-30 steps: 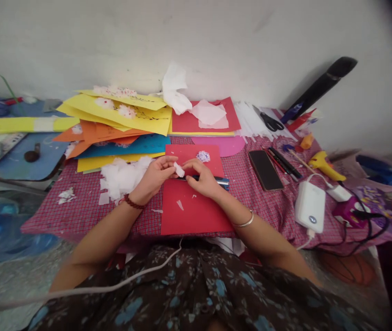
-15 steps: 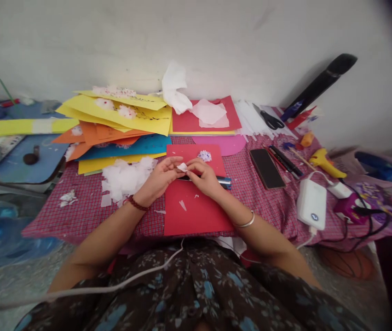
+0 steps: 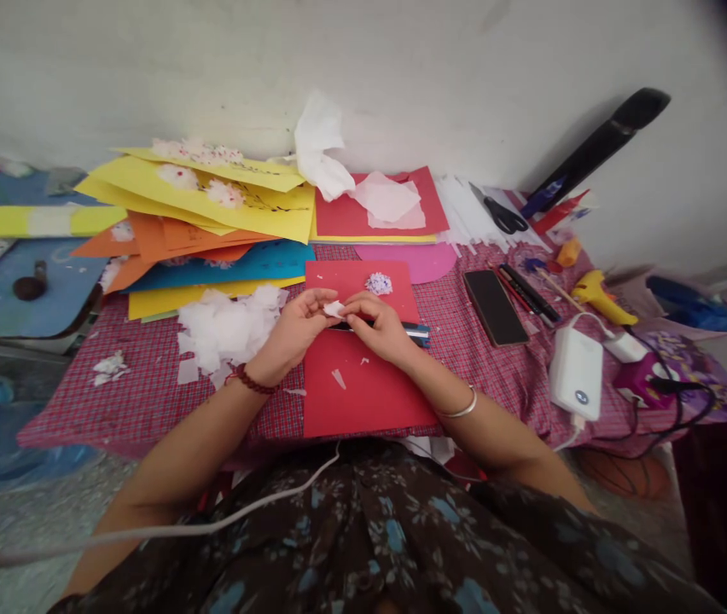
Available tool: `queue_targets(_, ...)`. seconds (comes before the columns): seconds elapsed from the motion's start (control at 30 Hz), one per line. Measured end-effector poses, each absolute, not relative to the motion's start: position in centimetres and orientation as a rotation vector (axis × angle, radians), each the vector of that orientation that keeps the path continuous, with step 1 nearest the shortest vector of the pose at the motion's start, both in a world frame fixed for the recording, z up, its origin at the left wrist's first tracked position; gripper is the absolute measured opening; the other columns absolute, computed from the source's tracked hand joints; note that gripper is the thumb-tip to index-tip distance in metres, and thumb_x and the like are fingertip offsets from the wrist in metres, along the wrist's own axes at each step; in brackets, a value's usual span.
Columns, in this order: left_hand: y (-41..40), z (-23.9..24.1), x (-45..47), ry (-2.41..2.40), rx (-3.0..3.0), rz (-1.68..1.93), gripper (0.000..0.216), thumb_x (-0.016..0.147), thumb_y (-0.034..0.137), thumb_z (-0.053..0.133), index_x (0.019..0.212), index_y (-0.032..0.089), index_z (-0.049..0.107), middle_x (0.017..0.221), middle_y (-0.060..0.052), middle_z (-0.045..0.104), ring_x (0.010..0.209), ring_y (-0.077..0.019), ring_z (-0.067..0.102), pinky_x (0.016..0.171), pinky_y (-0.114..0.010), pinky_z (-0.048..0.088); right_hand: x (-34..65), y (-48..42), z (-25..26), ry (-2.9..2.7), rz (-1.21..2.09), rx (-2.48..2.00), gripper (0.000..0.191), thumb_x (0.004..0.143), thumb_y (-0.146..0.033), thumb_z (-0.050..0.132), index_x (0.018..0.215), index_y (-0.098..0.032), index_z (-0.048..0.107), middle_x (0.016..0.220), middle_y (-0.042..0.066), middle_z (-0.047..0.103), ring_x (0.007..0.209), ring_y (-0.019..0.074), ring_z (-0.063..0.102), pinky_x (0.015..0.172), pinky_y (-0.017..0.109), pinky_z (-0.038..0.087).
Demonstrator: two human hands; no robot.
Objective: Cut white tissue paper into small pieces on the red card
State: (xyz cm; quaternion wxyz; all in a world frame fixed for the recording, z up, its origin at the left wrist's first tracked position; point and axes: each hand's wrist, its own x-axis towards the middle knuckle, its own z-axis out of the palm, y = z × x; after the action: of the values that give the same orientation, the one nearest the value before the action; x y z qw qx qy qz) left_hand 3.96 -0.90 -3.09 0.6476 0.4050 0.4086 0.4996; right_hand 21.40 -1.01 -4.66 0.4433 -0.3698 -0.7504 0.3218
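Note:
Between both hands, above a red sheet of paper (image 3: 363, 396), is a small piece of white tissue paper (image 3: 334, 309). My left hand (image 3: 300, 328) pinches it from the left with thumb and fingers. From the right, my right hand (image 3: 376, 326) closes its fingertips on the same piece. Under the right hand a dark blue stapler-like tool (image 3: 418, 333) lies across the red sheet, partly hidden. A small round cluster of white and purple bits (image 3: 379, 283) rests on the upper part of the sheet. Cut white tissue pieces (image 3: 229, 328) are heaped beside my left wrist.
Coloured cards (image 3: 254, 213) with tissue flowers are stacked at the back left. On the right lie a phone (image 3: 495, 307), pens (image 3: 530, 294), scissors (image 3: 501, 213), a white power bank (image 3: 576, 375) with cables and a yellow glue gun (image 3: 600, 298). A white cable (image 3: 210, 529) crosses my lap.
The camera view has shifted slightly. Both hands stay in nearly the same place over the red sheet, with the tissue piece still between the fingers and turned a little.

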Motion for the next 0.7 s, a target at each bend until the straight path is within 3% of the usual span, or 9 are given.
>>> queue_targets(0.17, -1.05, -2.65, 3.94, 0.956, 0.891, 1.112, 0.035, 0.06, 0.01, 0.076, 0.093, 0.015, 0.066, 0.084, 0.001, 0.065, 0.079, -0.0108, 0.062, 0.077, -0.024, 0.05, 21.21, -0.95, -4.88, -1.84, 0.781, -0.911, 0.008, 0.089, -0.019, 0.058, 0.091, -0.021, 0.066, 0.095, 0.006, 0.067, 0.092, 0.0201, 0.063, 0.086, 0.039, 0.051)
queue_targets(0.37, -1.09, -2.33, 3.67, 0.827, 0.745, 1.137, 0.027, 0.066, 0.008, 0.07, 0.092, 0.016, 0.067, 0.094, 0.0, 0.063, 0.087, -0.0121, 0.064, 0.087, -0.03, 0.053, 21.08, -0.97, -4.99, -1.813, 0.803, -0.943, 0.01, 0.089, -0.022, 0.057, 0.094, -0.02, 0.065, 0.095, 0.006, 0.067, 0.088, 0.0191, 0.063, 0.079, 0.035, 0.052)
queue_targets(0.5, -1.12, -2.19, 3.52, 0.781, 0.752, 1.091, 0.029, 0.068, 0.008, 0.069, 0.096, 0.017, 0.067, 0.081, 0.002, 0.063, 0.081, -0.0113, 0.064, 0.089, -0.031, 0.054, 21.05, -1.01, -4.97, -1.801, 0.785, -0.938, 0.012, 0.09, -0.02, 0.055, 0.095, -0.021, 0.066, 0.095, 0.006, 0.067, 0.088, 0.0181, 0.063, 0.08, 0.035, 0.052)
queue_targets(0.7, -1.12, -2.3, 3.64, 0.845, 0.757, 1.072, 0.029, 0.071, 0.016, 0.073, 0.1, 0.016, 0.065, 0.082, -0.001, 0.069, 0.073, -0.0122, 0.066, 0.071, -0.026, 0.055, 21.15, -0.98, -4.91, -1.784, 0.748, -0.925, 0.016, 0.09, -0.019, 0.052, 0.095, -0.022, 0.067, 0.094, 0.006, 0.068, 0.09, 0.0192, 0.063, 0.083, 0.037, 0.052)
